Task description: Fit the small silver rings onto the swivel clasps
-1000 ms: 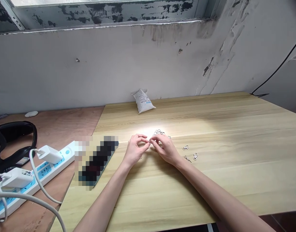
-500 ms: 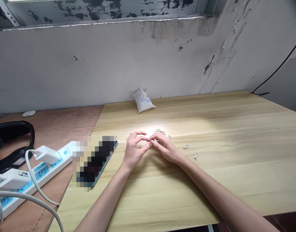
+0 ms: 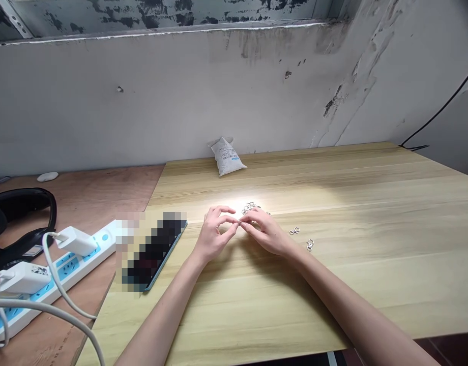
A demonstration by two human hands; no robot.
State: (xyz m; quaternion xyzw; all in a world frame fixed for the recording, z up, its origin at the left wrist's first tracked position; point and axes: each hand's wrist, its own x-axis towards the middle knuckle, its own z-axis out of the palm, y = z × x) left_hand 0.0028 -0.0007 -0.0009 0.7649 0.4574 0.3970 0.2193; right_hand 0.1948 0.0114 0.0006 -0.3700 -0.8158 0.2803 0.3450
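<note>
My left hand [image 3: 215, 231] is closed in a pinch, thumb against index finger, on one side of a small silvery metal piece [image 3: 239, 222]. From the other side my right hand [image 3: 265, 234] pinches the same piece, so the fingertips of both hands nearly meet. The piece is too small to tell its exact kind. Just behind the right fingers lies a small pile of silvery metal rings or clasps [image 3: 249, 206], partly hidden by that hand. Two swivel snap hooks lie apart to the right of the right hand: one snap hook [image 3: 294, 231] and a nearer snap hook [image 3: 310, 245].
A white plastic packet [image 3: 228, 158] stands against the wall at the table's back. Left of my hands lies a phone [image 3: 157, 254], blurred out. A power strip [image 3: 68, 272] with white chargers and cables [image 3: 66, 316] runs along the left, beside a black strap-like object [image 3: 24, 195].
The fingertips of my right hand have drawn slightly apart, and more of the metal piece shows between both hands. The view has shifted a little.
</note>
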